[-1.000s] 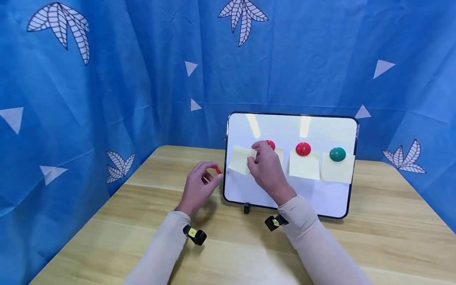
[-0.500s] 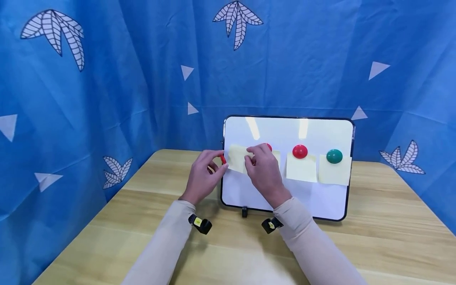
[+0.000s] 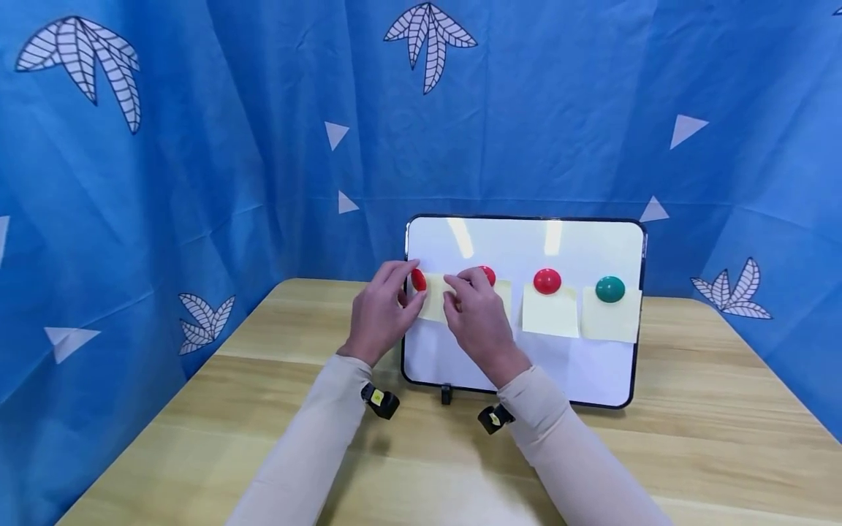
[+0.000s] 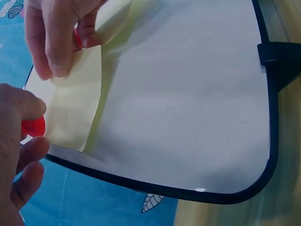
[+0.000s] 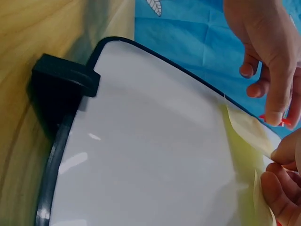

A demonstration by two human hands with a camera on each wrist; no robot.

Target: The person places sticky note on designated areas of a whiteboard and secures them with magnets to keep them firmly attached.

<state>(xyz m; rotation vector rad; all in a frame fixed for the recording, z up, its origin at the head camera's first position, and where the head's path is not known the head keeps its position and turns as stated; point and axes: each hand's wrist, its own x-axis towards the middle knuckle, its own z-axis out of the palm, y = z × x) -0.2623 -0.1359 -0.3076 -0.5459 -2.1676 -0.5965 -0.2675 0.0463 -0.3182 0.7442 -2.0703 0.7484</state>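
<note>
My left hand [image 3: 379, 314] pinches a round red magnet [image 3: 418, 280] between thumb and fingers, at the left edge of a black-framed whiteboard [image 3: 566, 369]. In the left wrist view the magnet [image 4: 34, 126] sits right beside a pale yellow sticky note [image 4: 75, 103]. My right hand [image 3: 483, 321] pinches that note near its upper right corner. The note's free end curls away from the board in the right wrist view, where the right hand's fingers [image 5: 277, 188] grip its edge. The other hand's fingers [image 5: 280, 89] are close above it with the magnet.
Two more notes hang under a red magnet [image 3: 547, 281] and a green magnet [image 3: 610, 289]. Another red magnet [image 3: 487, 275] and its note [image 3: 503, 294] are partly behind my right hand. A black foot [image 3: 446, 394] props the board on the wooden table [image 3: 263, 409], before a blue curtain [image 3: 559, 109].
My left hand has moved right and up with the red magnet, from beside the board to the note's left part, turning the magnet's round face into view. The right hand keeps hold of the note.
</note>
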